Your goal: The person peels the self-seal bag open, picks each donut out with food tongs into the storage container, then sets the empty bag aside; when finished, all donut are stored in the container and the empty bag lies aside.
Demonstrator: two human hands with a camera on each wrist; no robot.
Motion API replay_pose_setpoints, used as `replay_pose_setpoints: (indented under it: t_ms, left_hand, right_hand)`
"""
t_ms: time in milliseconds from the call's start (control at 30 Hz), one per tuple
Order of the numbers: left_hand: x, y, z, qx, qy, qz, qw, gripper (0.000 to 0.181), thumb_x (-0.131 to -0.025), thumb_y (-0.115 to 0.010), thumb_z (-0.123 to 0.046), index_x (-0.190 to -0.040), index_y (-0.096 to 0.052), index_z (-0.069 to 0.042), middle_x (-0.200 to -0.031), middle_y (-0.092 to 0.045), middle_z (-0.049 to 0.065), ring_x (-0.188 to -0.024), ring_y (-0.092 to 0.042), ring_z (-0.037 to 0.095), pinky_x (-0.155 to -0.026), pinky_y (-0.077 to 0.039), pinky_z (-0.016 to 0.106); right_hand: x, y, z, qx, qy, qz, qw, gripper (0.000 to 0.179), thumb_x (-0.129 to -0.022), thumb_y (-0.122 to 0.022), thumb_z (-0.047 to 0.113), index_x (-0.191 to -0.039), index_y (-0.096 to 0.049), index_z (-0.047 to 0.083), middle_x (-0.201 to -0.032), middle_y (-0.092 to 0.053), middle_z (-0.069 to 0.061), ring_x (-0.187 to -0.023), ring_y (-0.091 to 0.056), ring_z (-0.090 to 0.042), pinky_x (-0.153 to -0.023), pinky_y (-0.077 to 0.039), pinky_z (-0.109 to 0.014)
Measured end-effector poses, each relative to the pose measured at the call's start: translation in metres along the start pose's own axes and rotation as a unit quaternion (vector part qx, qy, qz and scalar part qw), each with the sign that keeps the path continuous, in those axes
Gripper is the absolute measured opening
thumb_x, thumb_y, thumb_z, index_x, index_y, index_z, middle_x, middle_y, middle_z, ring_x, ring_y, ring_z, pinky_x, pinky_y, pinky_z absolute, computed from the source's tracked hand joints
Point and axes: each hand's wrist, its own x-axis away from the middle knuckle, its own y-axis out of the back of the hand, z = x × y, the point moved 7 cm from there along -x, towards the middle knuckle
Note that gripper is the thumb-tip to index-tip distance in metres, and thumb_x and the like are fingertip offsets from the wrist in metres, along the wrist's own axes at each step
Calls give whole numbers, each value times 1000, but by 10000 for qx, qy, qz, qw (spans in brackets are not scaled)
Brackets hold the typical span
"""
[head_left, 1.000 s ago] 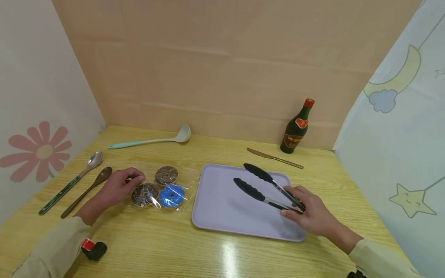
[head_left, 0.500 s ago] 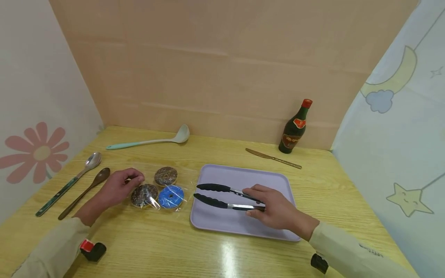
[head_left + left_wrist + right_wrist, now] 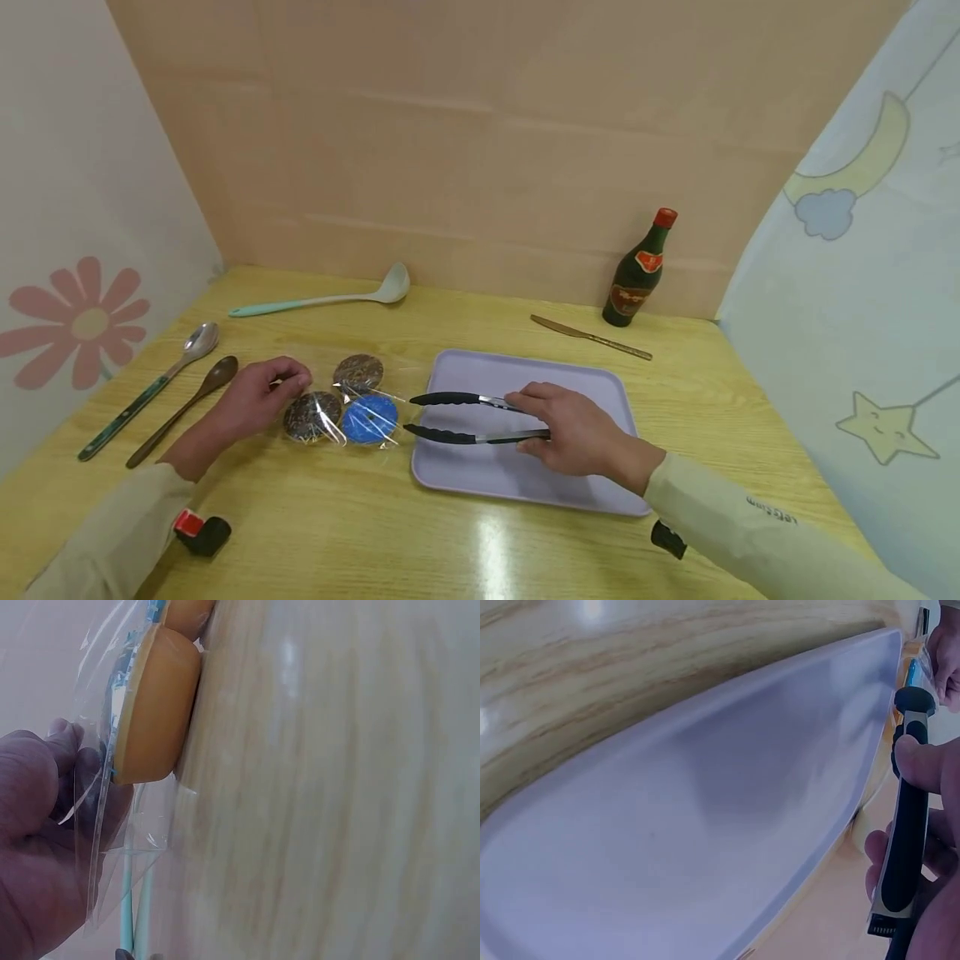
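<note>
My left hand (image 3: pixel 262 398) pinches the left edge of a clear plastic bag (image 3: pixel 112 862). Flat inside the bag lie three toy-like donuts: a blue one (image 3: pixel 370 419), a brown one (image 3: pixel 358 372) and a darker brown one (image 3: pixel 312 417) closest to that hand. In my right hand (image 3: pixel 573 429) is a pair of tongs (image 3: pixel 446 399) with black scalloped tips, gripped by its handles. The tongs' arms are spread and point left, the tips just right of the blue donut. Under them is a lilac tray (image 3: pixel 480 475), overlapped by my right hand in the head view.
A metal spoon (image 3: pixel 201 342) with a green handle and a wooden spoon (image 3: pixel 217 372) lie on the left. Behind the bag is a ladle (image 3: pixel 393 284). A gold knife (image 3: pixel 588 336) lies beyond the tray, near a dark bottle (image 3: pixel 637 279) standing by the back wall.
My right hand has carried the tongs leftward across the tray to beside the donuts, turning them from pointing up-left to pointing left. My left hand stays at the bag's edge.
</note>
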Motion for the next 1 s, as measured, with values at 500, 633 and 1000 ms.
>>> replay_pose_setpoints:
  t_ms: [500, 633, 1000]
  left_hand:
    - [-2, -1, 3, 12, 199, 132, 9997, 11, -97, -52, 0, -90, -61, 1, -80, -57, 2, -72, -52, 12, -62, -45, 25]
    - [-2, -2, 4, 16, 88, 137, 9999, 10, -96, -52, 3, -90, -60, 0, -79, -56, 1, -71, -51, 10, -61, -44, 25]
    - [-1, -5, 6, 66, -56, 325, 9994, 12, -96, -50, 4, -89, -58, -1, -79, -54, 1, -70, -48, 11, -61, -41, 25]
  right_hand:
    - [-3, 0, 2, 135, 79, -88, 9998, 54, -82, -75, 25, -129, -57, 9, -120, -57, -3, -110, -55, -21, -86, -46, -40]
    - [-7, 2, 2, 243, 138, -92, 9996, 54, -82, -75, 25, -129, -57, 9, -120, -57, -3, -110, -55, -21, -85, -46, -40]
    - [-8, -8, 0, 198, 133, -32, 9997, 54, -80, -77, 24, -129, -58, 11, -117, -57, -1, -107, -55, -18, -83, -47, -39]
